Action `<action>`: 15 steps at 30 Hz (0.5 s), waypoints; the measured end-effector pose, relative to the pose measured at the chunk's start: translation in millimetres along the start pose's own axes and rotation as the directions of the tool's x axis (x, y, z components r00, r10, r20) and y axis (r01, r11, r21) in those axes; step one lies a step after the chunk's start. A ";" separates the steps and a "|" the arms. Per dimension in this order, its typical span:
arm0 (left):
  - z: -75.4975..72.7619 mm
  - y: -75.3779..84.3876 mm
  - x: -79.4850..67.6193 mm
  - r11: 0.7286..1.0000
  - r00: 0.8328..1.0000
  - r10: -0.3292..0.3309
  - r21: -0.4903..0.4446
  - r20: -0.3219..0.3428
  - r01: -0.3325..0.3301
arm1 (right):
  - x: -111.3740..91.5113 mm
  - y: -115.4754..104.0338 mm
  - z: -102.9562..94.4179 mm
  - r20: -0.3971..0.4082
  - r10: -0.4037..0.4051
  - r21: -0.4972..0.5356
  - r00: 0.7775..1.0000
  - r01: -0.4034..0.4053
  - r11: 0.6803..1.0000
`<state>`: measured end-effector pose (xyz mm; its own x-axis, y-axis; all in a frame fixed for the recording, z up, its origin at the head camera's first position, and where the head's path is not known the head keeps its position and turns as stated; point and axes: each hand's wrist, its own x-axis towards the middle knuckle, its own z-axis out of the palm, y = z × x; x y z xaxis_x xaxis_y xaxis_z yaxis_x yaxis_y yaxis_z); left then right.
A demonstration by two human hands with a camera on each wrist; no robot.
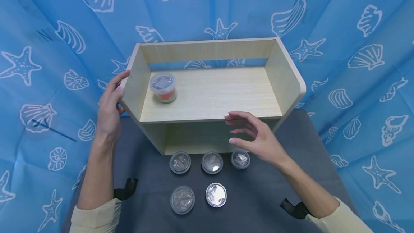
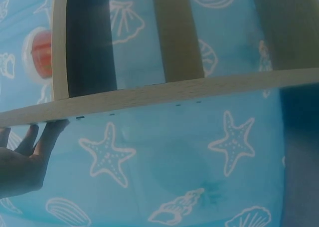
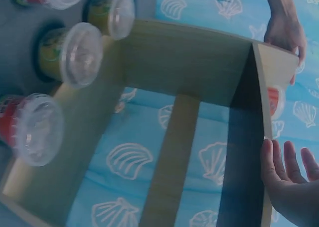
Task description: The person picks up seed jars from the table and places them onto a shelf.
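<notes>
A pale wooden two-tier shelf (image 1: 210, 94) stands at the back of the dark cloth. My left hand (image 1: 110, 107) rests against its left side panel, fingertips touching near the front edge; the left wrist view also shows that hand (image 2: 25, 159) at the panel. On the upper board, at the left, stands a small clear-lidded tub (image 1: 164, 87) with a red and green body. My right hand (image 1: 252, 136) hovers by the upper board's front edge at the right, fingers loosely bent around nothing. Below it sits a lidded tub (image 1: 240, 159).
Several more lidded tubs stand in two rows before the shelf, including a front left tub (image 1: 182, 200) and a front right tub (image 1: 216, 195). A blue shell-print curtain (image 1: 194, 10) hangs behind and at both sides. The shelf's lower compartment (image 1: 194, 137) opens toward the tubs.
</notes>
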<state>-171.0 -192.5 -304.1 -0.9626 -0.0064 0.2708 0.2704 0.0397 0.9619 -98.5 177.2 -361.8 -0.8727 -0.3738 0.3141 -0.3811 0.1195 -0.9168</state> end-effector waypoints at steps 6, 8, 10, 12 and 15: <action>-1.1 -0.9 -0.1 1.000 1.000 0.011 0.008 -0.010 -0.011 | -15.8 10.9 -8.1 -0.002 0.021 0.000 1.000 -0.021 1.000; -1.5 -1.3 0.3 1.000 1.000 0.018 0.010 -0.017 -0.018 | -20.5 16.3 -10.8 0.001 0.038 -0.001 0.999 -0.038 0.999; -1.5 -1.4 0.5 1.000 1.000 0.022 0.012 -0.019 -0.022 | -25.1 23.0 -12.9 0.005 0.054 -0.004 0.999 -0.054 0.999; -1.3 -1.5 0.7 1.000 1.000 0.023 0.012 -0.020 -0.023 | -30.0 30.7 -14.0 0.007 0.068 -0.009 0.998 -0.068 0.998; -0.2 -1.1 0.8 1.000 1.000 0.020 0.003 -0.023 -0.020 | -37.3 43.5 -14.6 0.001 0.080 -0.015 0.997 -0.080 0.997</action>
<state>-172.0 -192.8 -304.9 -0.9564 -0.0287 0.2908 0.2894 0.0433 0.9562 -87.0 209.8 -409.8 -0.9001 -0.3639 0.2398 -0.3150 0.1631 -0.9350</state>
